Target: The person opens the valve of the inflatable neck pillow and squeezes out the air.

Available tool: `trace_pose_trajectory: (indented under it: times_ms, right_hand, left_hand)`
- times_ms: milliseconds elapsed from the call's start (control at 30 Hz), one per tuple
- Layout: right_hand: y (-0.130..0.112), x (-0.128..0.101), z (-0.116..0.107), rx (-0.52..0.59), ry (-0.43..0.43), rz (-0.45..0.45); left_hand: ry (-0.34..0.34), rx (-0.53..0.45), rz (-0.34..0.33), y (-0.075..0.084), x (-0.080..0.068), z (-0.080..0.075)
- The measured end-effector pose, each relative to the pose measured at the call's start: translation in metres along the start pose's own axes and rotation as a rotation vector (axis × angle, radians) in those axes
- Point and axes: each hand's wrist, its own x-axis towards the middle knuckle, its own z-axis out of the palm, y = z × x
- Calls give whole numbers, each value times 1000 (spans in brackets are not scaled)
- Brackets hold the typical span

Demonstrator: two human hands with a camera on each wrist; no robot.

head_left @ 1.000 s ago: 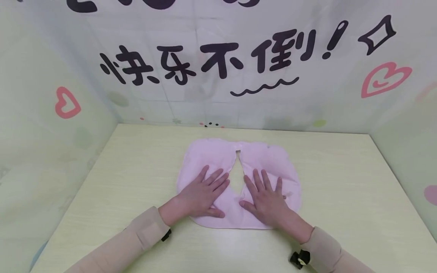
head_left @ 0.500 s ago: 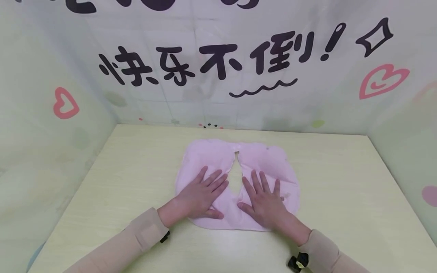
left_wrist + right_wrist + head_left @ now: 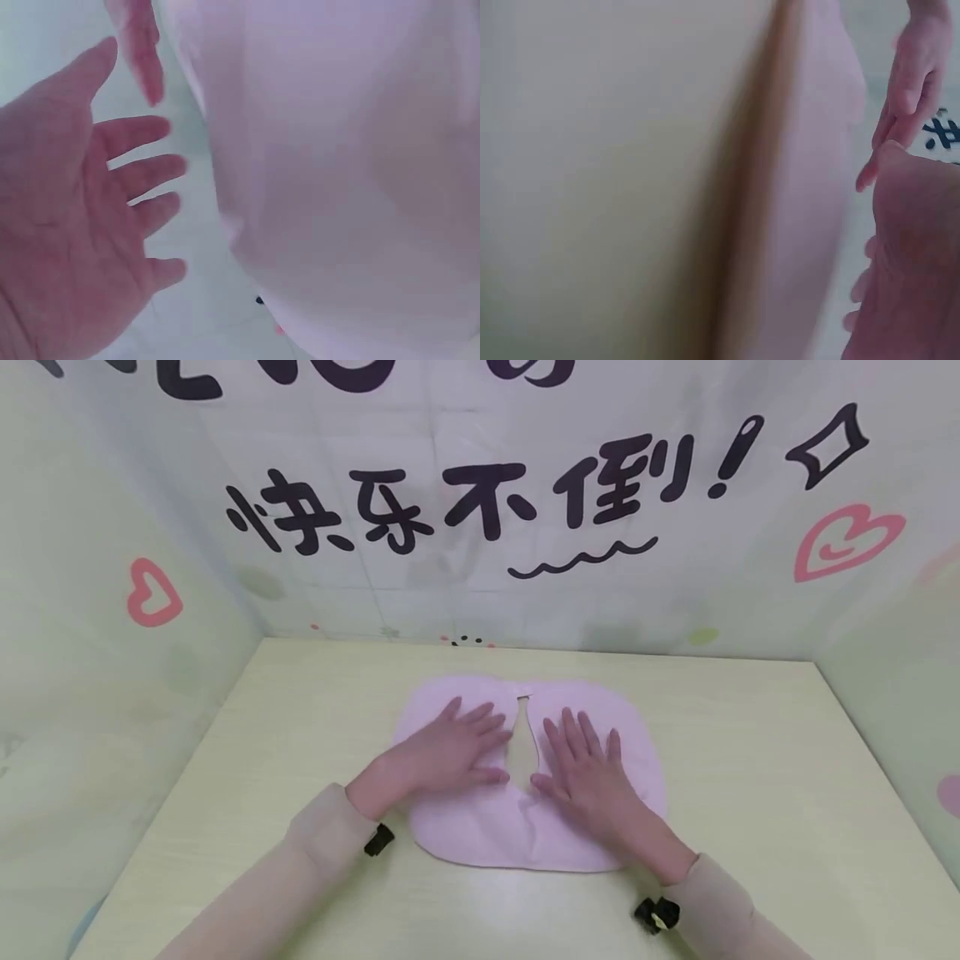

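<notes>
A soft pink cloth piece point(image 3: 480, 827), bib-like with rounded corners and a teardrop-shaped opening, lies spread on the pale table point(image 3: 225, 760). My left hand point(image 3: 442, 752) is over its left half, fingers straight and spread. Over the right half is my right hand point(image 3: 592, 785), its fingers also extended. Each wrist view shows bare palm: the left hand point(image 3: 67, 195) appears apart from the cloth point(image 3: 322, 165), and the right hand point(image 3: 922, 247) likewise looks raised off it. Neither hand holds anything. The teardrop opening runs between the two hands, narrowing toward the far edge.
A printed white curtain point(image 3: 420, 593) with dark lettering and pink hearts hangs behind the table and along both sides. Black wrist devices point(image 3: 657, 914) sit under the sleeve cuffs point(image 3: 708, 893). Table surface extends left and right of the cloth.
Both hands have moved toward the far edge and look lifted from the cloth they lay flat on before. Its surface looks smoother, and the small creased spot by the right hand no longer shows.
</notes>
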Motion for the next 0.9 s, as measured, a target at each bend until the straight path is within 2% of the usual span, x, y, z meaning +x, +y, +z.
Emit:
trace_pose_trajectory:
  times_ms: [133, 200, 267, 367, 500, 700, 900]
  right_hand:
    - [11, 32, -12, -31, 99, 47]
    - [16, 45, -12, -31, 110, 80]
    - [20, 53, -9, -22, 94, 107]
    - [22, 56, -3, -20, 28, 124]
    - [24, 52, 6, -24, -53, 149]
    - [26, 52, 8, -22, -77, 166]
    - [32, 55, 11, -26, -133, 173]
  left_hand:
    - [150, -24, -54, -23, 17, -13]
    - [211, -32, -82, -34, 25, -9]
    - [234, -51, -111, -42, 31, 1]
    - [191, -94, -151, -49, 35, 16]
    - [119, -131, -192, -47, 36, 29]
    - [133, -111, -215, -45, 39, 30]
    - [95, -80, -226, -46, 44, 30]
